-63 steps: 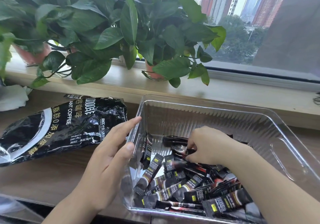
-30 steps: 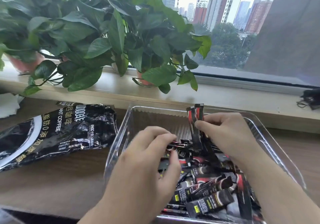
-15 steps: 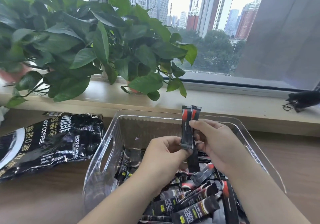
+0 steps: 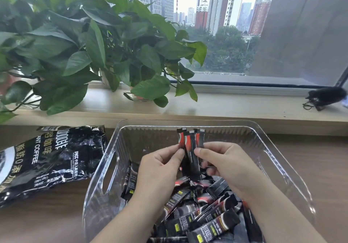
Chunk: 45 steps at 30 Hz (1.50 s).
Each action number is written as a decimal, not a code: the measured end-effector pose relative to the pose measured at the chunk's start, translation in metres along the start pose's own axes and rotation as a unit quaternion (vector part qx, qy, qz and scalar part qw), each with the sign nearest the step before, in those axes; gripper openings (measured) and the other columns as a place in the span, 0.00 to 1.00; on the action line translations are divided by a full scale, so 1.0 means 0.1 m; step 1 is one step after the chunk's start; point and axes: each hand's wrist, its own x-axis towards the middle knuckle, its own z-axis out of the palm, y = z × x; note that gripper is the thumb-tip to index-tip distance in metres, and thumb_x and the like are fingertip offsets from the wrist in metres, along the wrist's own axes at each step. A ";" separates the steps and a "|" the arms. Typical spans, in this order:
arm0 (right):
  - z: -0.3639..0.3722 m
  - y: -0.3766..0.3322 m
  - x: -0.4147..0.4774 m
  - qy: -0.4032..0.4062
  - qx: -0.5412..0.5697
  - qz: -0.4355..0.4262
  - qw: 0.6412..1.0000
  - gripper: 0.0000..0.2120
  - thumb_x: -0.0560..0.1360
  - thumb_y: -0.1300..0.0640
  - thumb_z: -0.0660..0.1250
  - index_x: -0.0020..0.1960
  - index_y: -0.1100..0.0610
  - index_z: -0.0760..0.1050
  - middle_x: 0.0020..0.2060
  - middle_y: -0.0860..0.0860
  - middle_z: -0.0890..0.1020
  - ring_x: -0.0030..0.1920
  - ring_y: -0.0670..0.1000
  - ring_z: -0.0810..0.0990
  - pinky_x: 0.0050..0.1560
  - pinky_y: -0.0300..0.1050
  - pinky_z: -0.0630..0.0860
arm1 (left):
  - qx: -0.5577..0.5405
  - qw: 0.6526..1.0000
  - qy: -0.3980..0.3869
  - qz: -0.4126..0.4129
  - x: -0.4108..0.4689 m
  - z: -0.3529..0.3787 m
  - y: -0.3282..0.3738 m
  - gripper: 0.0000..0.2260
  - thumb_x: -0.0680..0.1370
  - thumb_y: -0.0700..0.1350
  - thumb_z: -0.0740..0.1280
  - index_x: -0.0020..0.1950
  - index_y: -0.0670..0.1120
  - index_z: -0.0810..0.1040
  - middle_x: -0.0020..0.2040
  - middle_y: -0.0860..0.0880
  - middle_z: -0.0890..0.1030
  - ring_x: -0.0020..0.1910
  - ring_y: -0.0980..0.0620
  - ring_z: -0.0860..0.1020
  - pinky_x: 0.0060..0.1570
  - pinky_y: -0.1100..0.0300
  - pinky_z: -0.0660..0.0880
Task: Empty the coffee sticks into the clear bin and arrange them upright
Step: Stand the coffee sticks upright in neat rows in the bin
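The coffee bag is lying flat on the surface at the left. Over the clear bin, the left hand is pinching a small bundle of coffee sticks between thumb and fingers, and the right hand is pinching it from the opposite side. The bundle's long axis is standing upright between both hands, above the loose sticks lying jumbled below them, toward the right.

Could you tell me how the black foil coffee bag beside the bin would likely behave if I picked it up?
The crinkled black foil coffee bag lies slumped and creased, so it is probably floppy and light, seemingly emptied. Its glossy film may feel slippery.
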 end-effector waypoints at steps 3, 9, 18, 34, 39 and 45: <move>0.00 -0.01 -0.02 -0.003 0.010 -0.015 1.000 0.05 0.76 0.58 0.73 0.44 0.54 0.88 0.34 0.49 0.85 0.34 0.45 0.78 0.35 0.39 0.76 | -0.037 0.999 -0.035 -0.010 -0.03 0.01 0.01 0.10 0.80 0.39 0.67 0.50 0.49 0.87 0.46 0.46 0.87 0.47 0.48 0.86 0.49 0.52 0.81; 0.05 0.02 -0.06 0.016 -0.016 -0.053 0.998 0.08 0.77 0.59 0.72 0.43 0.51 0.88 0.34 0.50 0.86 0.32 0.44 0.80 0.37 0.40 0.78 | -0.044 0.997 -0.057 0.010 -0.05 0.00 -0.04 0.09 0.76 0.39 0.72 0.55 0.46 0.86 0.49 0.45 0.86 0.52 0.42 0.84 0.57 0.45 0.79; 0.14 0.11 -0.06 -0.011 -0.121 -0.089 0.989 0.12 0.82 0.59 0.65 0.46 0.55 0.87 0.40 0.50 0.85 0.37 0.56 0.86 0.44 0.56 0.84 | 0.038 0.999 -0.002 0.000 -0.03 -0.04 -0.08 0.09 0.72 0.38 0.77 0.50 0.48 0.87 0.43 0.52 0.87 0.46 0.56 0.85 0.50 0.62 0.80; 0.05 0.03 -0.07 -0.040 0.034 0.069 0.996 0.04 0.71 0.61 0.76 0.42 0.62 0.86 0.40 0.60 0.86 0.37 0.52 0.85 0.36 0.38 0.82 | -0.029 0.993 -0.021 -0.109 -0.11 -0.11 0.04 0.11 0.69 0.35 0.77 0.51 0.40 0.84 0.42 0.43 0.86 0.41 0.47 0.86 0.38 0.60 0.81; 0.05 0.03 -0.08 -0.079 0.065 0.107 0.989 0.02 0.72 0.65 0.74 0.43 0.65 0.85 0.43 0.61 0.87 0.40 0.53 0.86 0.38 0.37 0.82 | 0.000 0.993 0.007 -0.120 -0.19 -0.14 0.01 0.12 0.69 0.39 0.79 0.51 0.44 0.85 0.41 0.46 0.87 0.42 0.50 0.86 0.49 0.54 0.80; 0.07 0.01 -0.08 -0.109 0.008 0.109 0.988 0.02 0.72 0.64 0.75 0.42 0.63 0.85 0.42 0.61 0.87 0.42 0.54 0.87 0.42 0.38 0.82 | 0.002 0.990 -0.023 -0.136 -0.27 -0.23 0.03 0.12 0.67 0.37 0.79 0.49 0.41 0.85 0.42 0.42 0.86 0.44 0.46 0.86 0.46 0.54 0.82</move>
